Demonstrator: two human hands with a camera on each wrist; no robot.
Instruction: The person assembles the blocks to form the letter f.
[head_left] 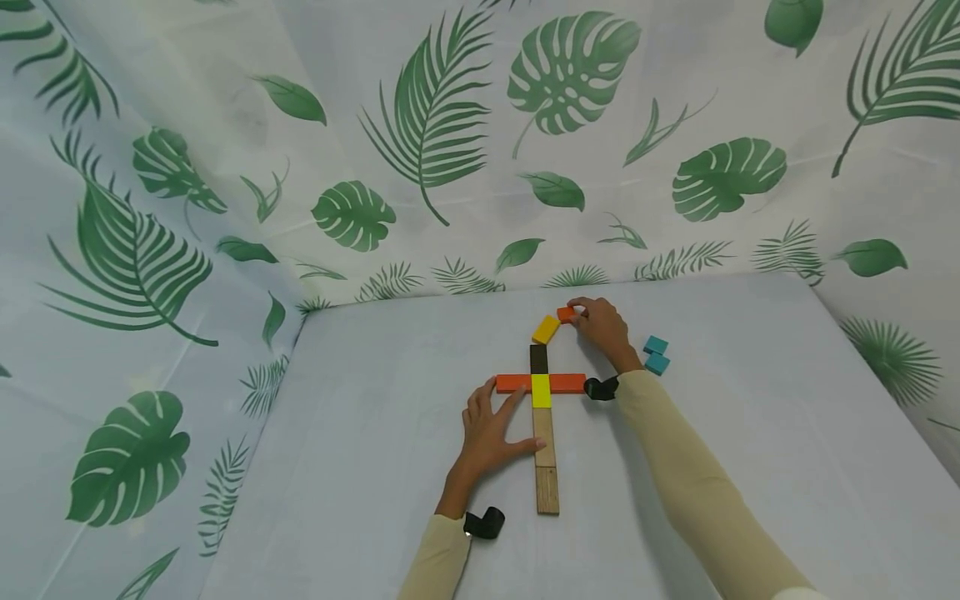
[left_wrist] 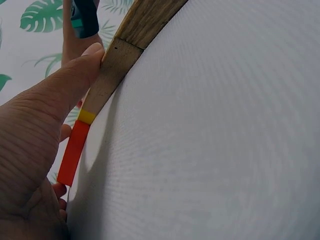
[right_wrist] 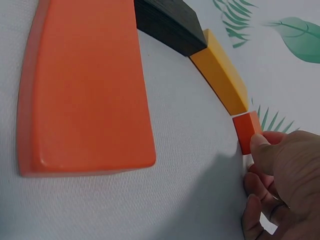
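Between thumb and fingertips my right hand [head_left: 602,327] pinches a small orange block [right_wrist: 247,131]. That block meets the end of a tilted yellow-orange block [head_left: 546,330]. A black block [head_left: 538,359] joins it to a bright yellow block [head_left: 541,391], which has a red-orange block [head_left: 513,383] on its left and another red-orange block [head_left: 567,383] on its right. Below, two wooden blocks [head_left: 544,437] continue the line downward. My left hand [head_left: 491,433] is spread beside them, its thumb touching the upper wooden block and its fingers at the left red-orange block.
Two teal blocks [head_left: 657,363] lie together to the right of my right wrist. A white cloth covers the table [head_left: 360,433]. Behind and at both sides hangs a leaf-print curtain [head_left: 465,233]. Each wrist bears a black camera [head_left: 486,523].
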